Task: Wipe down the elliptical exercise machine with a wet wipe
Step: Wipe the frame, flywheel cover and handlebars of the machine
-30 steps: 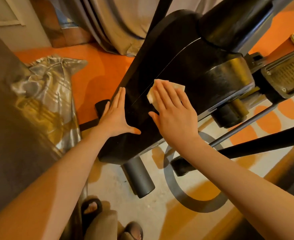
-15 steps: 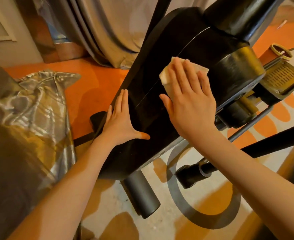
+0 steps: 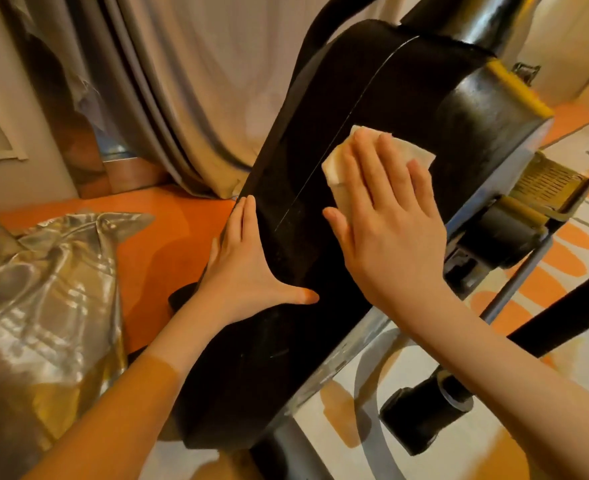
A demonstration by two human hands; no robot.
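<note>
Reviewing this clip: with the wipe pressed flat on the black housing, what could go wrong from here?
1. The right hand presses the wet wipe with flat fingers, so it may bunch or slip out.
2. The left hand braces at the black housing edge and could slide off.
3. The pedal mechanism sits close to the wiping path.

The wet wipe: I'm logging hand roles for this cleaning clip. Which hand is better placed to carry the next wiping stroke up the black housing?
The right hand. Its flat fingers already press the wet wipe onto the black housing. The left hand lies flat and bare on the housing's near edge, bracing.
</note>
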